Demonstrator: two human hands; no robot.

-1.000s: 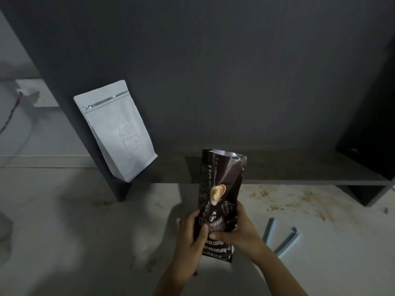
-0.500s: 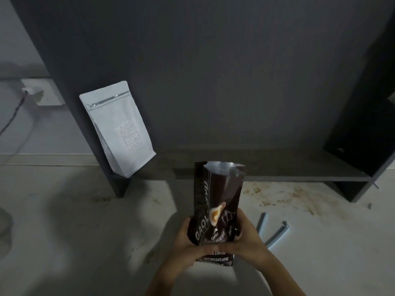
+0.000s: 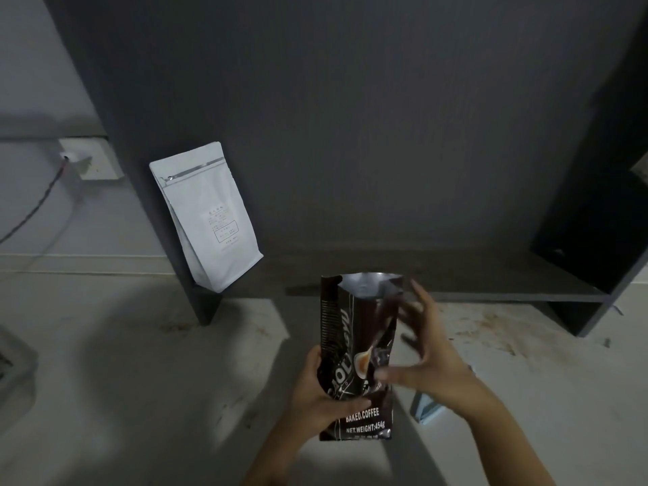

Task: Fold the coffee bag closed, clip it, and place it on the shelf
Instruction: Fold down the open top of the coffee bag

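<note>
At six o'clock, right hand [image 3: 426, 349] lets go, fingers spread, rising toward the coffee bag [image 3: 357, 356] mouth; left hand [image 3: 321, 394] grips on.

The left hand [image 3: 324, 391] wraps its grip around the lower part of the coffee bag [image 3: 357, 352], thumb across the front. At 3 o'clock of it, the right hand [image 3: 426, 349] is blurred, fingers spread, loose beside the bag.
</note>
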